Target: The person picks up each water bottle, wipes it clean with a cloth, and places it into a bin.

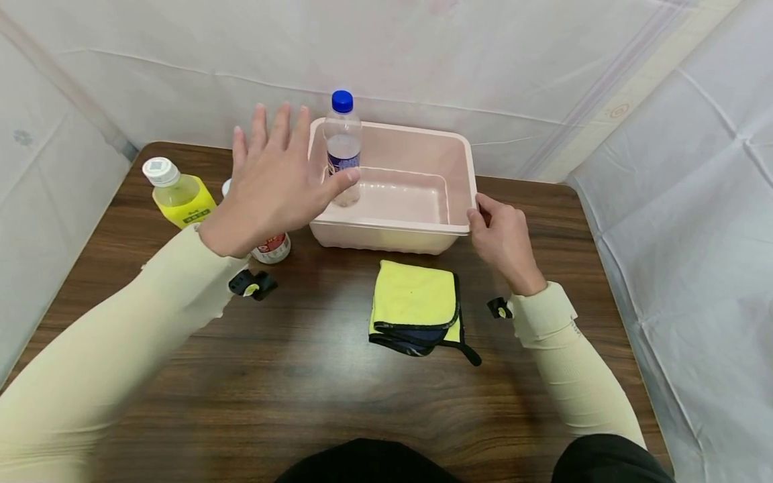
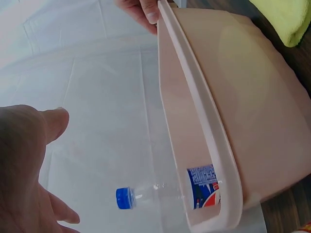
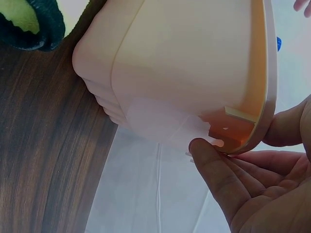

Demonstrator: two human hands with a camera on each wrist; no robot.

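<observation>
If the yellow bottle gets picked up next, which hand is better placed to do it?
Probably the left hand: it's empty and nearer the yellow bottle. The right hand holds the tub by its rim, farther away.

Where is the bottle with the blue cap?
In the head view, the bottle stands upright inside the pink bin's left end, partly behind the left hand's thumb.

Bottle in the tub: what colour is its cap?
The cap is blue, clearest in the head view.
</observation>
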